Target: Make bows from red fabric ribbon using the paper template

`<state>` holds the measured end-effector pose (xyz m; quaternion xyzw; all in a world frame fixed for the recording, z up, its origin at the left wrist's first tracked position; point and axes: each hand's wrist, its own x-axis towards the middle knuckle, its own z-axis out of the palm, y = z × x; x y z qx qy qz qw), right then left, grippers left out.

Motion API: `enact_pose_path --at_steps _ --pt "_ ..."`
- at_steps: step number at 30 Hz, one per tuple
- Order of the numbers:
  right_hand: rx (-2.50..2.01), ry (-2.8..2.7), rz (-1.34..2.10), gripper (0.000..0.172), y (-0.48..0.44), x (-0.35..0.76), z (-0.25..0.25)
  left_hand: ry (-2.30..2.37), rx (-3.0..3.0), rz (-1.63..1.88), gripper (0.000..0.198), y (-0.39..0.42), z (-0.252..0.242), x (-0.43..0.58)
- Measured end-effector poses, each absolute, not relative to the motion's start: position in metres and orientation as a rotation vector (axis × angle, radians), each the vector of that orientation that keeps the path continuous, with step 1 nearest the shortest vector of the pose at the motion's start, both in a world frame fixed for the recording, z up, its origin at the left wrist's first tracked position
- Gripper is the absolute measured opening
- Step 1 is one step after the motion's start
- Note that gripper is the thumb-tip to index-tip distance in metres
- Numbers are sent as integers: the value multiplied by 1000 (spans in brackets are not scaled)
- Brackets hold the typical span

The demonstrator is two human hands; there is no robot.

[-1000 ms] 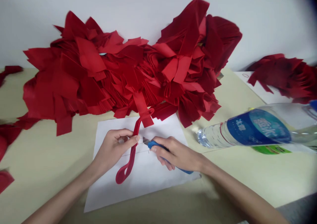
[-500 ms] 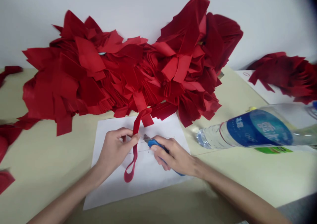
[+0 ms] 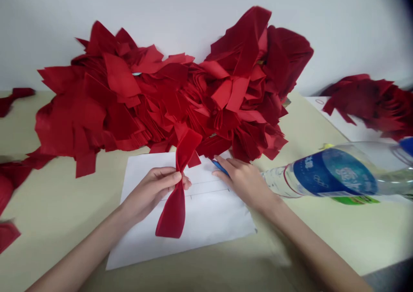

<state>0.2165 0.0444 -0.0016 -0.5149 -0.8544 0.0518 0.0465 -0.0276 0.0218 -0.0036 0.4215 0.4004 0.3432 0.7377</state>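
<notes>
My left hand (image 3: 155, 193) pinches a red velvet ribbon bow (image 3: 172, 216) at its gathered middle, between thumb and fingers. One flared loop points up toward the pile, the other hangs down over the white paper (image 3: 213, 223). At the paper's upper right edge, my right hand (image 3: 247, 182) lies low with its fingers over a blue utility knife (image 3: 221, 167). Only part of the blue handle shows; its blade cannot be made out. Thin ruled lines run across the paper between the hands.
A large heap of red ribbon pieces (image 3: 155, 98) spreads behind the paper against the wall. To the right lies a water bottle (image 3: 335, 169) on its side, close to my right wrist. More red pieces (image 3: 371, 102) rest on another sheet at far right, and others (image 3: 13, 173) at left.
My right hand has moved right with the knife, away from the ribbon, to the paper's edge. The ribbon in my left hand has turned and now shows its broad flared loops.
</notes>
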Motion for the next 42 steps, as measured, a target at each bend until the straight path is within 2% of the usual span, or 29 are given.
enact_pose_path --at_steps 2,7,9,12,14,16,20,29,36,42 --pt "-1578 -2675 0 43 45 217 -7 778 882 756 25 19 -5 -27" --pt "-1431 -2643 -51 62 41 211 -1 682 866 751 23 15 -6 -24" --pt "-1329 -2593 89 54 37 206 6 682 878 741 24 15 -6 -23" --pt "-1150 -2360 583 28 26 194 19 685 899 721 26 13 -6 -21" --pt "-1073 -2182 873 18 17 186 26 703 908 699 27 11 -7 -20" --pt "-1069 -2068 1004 15 11 178 30 737 918 687 27 9 -7 -19" --pt "-1106 -1973 1057 7 7 172 32 785 987 675 27 8 -6 -17" --pt "-1122 -1842 1255 17 9 176 38 824 1037 682 26 7 -5 -15" --pt "-1087 -1477 1677 13 9 174 29 827 959 733 22 3 -7 -9" --pt "-1083 -1541 1658 12 14 177 22 913 907 681 17 1 -4 -10"
